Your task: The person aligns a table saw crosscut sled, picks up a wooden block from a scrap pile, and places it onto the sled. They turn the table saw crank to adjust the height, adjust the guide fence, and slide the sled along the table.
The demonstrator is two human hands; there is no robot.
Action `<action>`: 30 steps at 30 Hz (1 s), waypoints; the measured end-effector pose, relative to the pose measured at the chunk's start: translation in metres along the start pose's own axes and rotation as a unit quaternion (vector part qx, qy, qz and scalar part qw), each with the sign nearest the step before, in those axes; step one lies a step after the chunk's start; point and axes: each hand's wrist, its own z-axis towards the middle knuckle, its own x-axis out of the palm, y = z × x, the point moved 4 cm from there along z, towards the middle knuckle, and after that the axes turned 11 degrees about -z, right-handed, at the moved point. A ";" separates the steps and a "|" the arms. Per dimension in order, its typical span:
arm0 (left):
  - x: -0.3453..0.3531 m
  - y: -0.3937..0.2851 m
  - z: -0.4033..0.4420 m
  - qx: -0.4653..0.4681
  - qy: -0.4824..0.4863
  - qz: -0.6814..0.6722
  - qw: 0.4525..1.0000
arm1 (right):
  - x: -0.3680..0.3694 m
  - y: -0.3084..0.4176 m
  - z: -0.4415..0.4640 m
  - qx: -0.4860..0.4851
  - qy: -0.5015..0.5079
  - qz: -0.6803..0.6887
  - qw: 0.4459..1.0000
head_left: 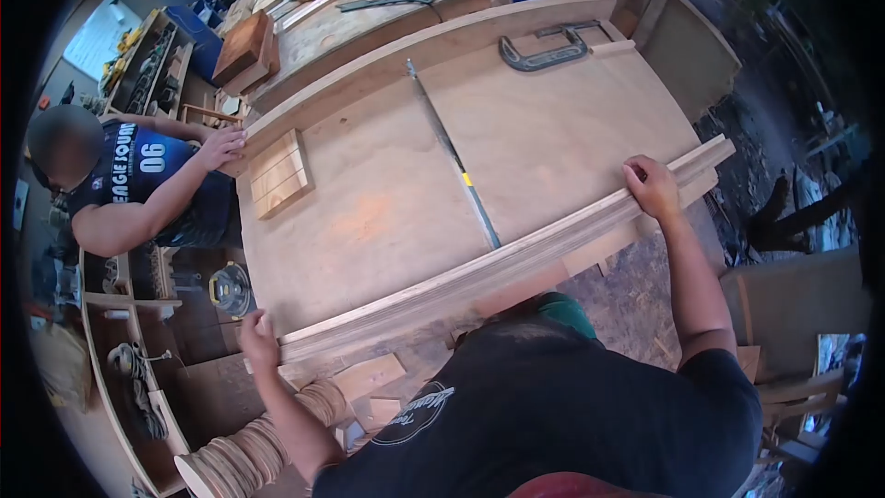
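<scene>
A long wooden board (pixel 516 263), with layered strips showing along its side, runs on edge across the near side of a wide wooden panel (pixel 387 221). At its left end, my left hand (pixel 259 339) is closed against the board, its fingers partly hidden. Toward the other end, my right hand (pixel 653 187) curls over the top edge. A metal bar clamp (pixel 452 155) with a yellow mark lies across the panel between the near board and a curved far board (pixel 433 41). A black C-clamp (pixel 544 48) rests at the panel's far right.
At the left, a co-worker (pixel 138 171) has a hand on the far board's end. A wood block (pixel 281 175) sits nearby on the panel. Behind, a bench (pixel 323 32) carries tools and scraps. Round wooden discs (pixel 249 452) are stacked below my left arm. Another person stands at the back.
</scene>
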 end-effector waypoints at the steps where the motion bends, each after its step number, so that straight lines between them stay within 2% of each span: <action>1: 0.019 -0.036 -0.008 0.035 -0.003 0.029 0.999 | 0.000 0.000 0.000 -0.006 -0.002 -0.008 1.000; 2: 0.039 -0.070 -0.018 0.038 -0.008 -0.034 0.999 | -0.001 0.001 0.000 -0.005 -0.004 -0.009 1.000; 3: 0.055 -0.106 -0.026 0.048 0.018 -0.041 0.998 | -0.001 0.002 0.002 -0.019 0.016 -0.028 0.999; 6: 0.092 -0.169 -0.042 0.078 0.020 -0.086 0.993 | 0.001 -0.004 0.008 -0.046 0.048 -0.054 0.996; 9: 0.123 -0.223 -0.064 0.079 0.014 -0.148 0.986 | 0.005 -0.003 0.015 -0.089 0.153 -0.006 0.984; 11: 0.150 -0.251 -0.075 0.071 0.054 -0.175 0.980 | 0.009 -0.010 0.021 -0.148 0.198 -0.009 0.969; 14: 0.178 -0.298 -0.086 0.029 0.045 -0.150 0.987 | -0.003 -0.011 0.017 -0.285 0.190 0.059 0.938; 16: 0.194 -0.316 -0.090 0.003 0.006 -0.146 0.989 | -0.009 -0.015 0.014 -0.377 0.182 0.084 0.904; 18: 0.199 -0.329 -0.088 0.005 0.001 -0.020 1.000 | -0.015 -0.011 0.016 -0.427 0.191 0.090 0.879; 19: 0.200 -0.321 -0.089 0.000 -0.063 -0.054 0.997 | -0.014 -0.010 0.015 -0.454 0.191 0.076 0.867; 20: 0.199 -0.321 -0.090 -0.004 -0.073 -0.050 0.996 | -0.014 -0.009 0.014 -0.479 0.191 0.061 0.855; 22: 0.199 -0.319 -0.092 -0.052 -0.060 -0.003 0.997 | -0.019 -0.004 0.015 -0.491 0.218 0.042 0.842; 23: 0.198 -0.320 -0.092 -0.038 -0.091 -0.005 0.995 | -0.019 -0.003 0.015 -0.492 0.246 0.020 0.835; 26: 0.199 -0.320 -0.092 -0.079 -0.088 -0.006 0.993 | -0.015 -0.009 0.013 -0.509 0.247 0.011 0.825; 30: 0.199 -0.321 -0.088 -0.083 -0.093 0.002 0.992 | -0.014 -0.010 0.010 -0.512 0.238 0.006 0.825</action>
